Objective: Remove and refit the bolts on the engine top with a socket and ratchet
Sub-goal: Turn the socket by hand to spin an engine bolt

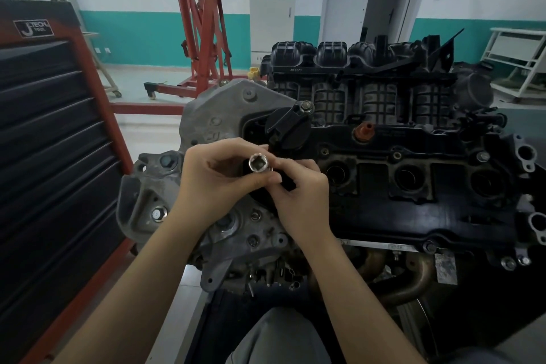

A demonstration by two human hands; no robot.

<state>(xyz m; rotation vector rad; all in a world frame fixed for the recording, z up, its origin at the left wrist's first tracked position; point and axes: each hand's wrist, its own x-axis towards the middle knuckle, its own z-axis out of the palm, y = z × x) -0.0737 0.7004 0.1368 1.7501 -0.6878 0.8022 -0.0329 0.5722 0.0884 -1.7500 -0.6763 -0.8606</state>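
Nearest, at the bottom edge: a grey trouser knee (pixel 277 337), with two bare forearms reaching up and forward from either side.

Just beyond, meeting above the near left end of the engine: left hand (pixel 218 177) curled round a silver socket (pixel 259 163), fingers wrapped under and over it, open hex mouth turned up toward the camera. Right hand (pixel 298 189) pressed close against the left, thumb and fingertips pinching the socket's right side, with a dark piece between the two hands, too hidden to name. Ratchet: cannot tell from this view.

Under the hands: grey cast metal cover (pixel 206 115) at the engine's left end, studded with bolts (pixel 159 214). To the right, the black engine top (pixel 413 210), with three round wells in a row and small bolts along its edges. Below its near edge, rusty curved exhaust pipes (pixel 410 278).

Just behind the hands: black oil filler cap (pixel 288 130), a bolt head beside its upper end. Right of it, a small orange plug (pixel 366 130). Further back, the ribbed black plastic intake manifold (pixel 369 77).

On the left, well apart from the engine: black and red tool cabinet (pixel 50 133) with stacked drawers.

Farthest: red engine hoist (pixel 201 26) on castors, grey electrical cabinet (pixel 273 6) against a white and teal wall, white rack (pixel 520 59) at far right.
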